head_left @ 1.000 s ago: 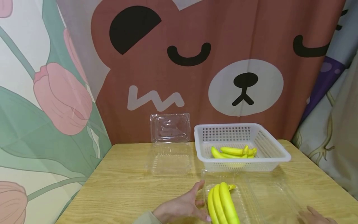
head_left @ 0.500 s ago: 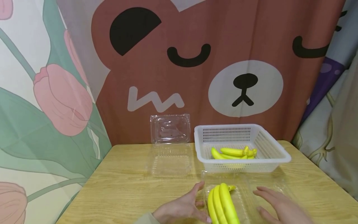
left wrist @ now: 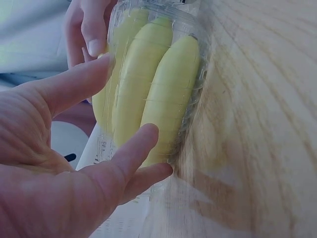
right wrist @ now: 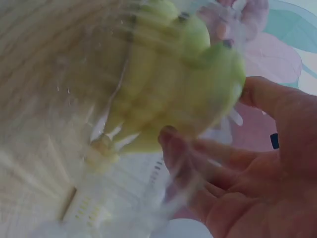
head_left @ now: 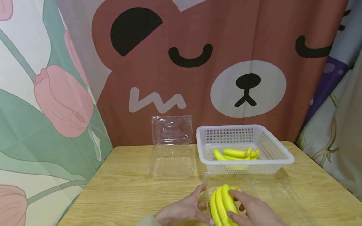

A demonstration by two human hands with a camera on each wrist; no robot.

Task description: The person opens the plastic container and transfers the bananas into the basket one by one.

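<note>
A bunch of yellow bananas (head_left: 222,205) lies in the base of a clear plastic clamshell box (head_left: 209,177), whose lid (head_left: 285,201) is folded out to the right. My left hand (head_left: 182,208) stays at the box's left side. In the left wrist view, its thumb is at the top rim and its extended fingers (left wrist: 141,148) rest against the clear wall. My right hand (head_left: 255,208) reaches over the box from the right, with spread thumb and fingertips touching the bananas. The right wrist view is partly blurred through the clear lid.
Behind the box stands a white perforated basket (head_left: 272,161) with more bananas (head_left: 236,153) inside. A second clear clamshell box (head_left: 172,163) stands open at the back left. A bear-print curtain (head_left: 158,75) hangs behind the wooden table (head_left: 121,185).
My right hand has moved left from the box's lid, across the box, onto the bananas. My left hand, the box and the basket have stayed in place.
</note>
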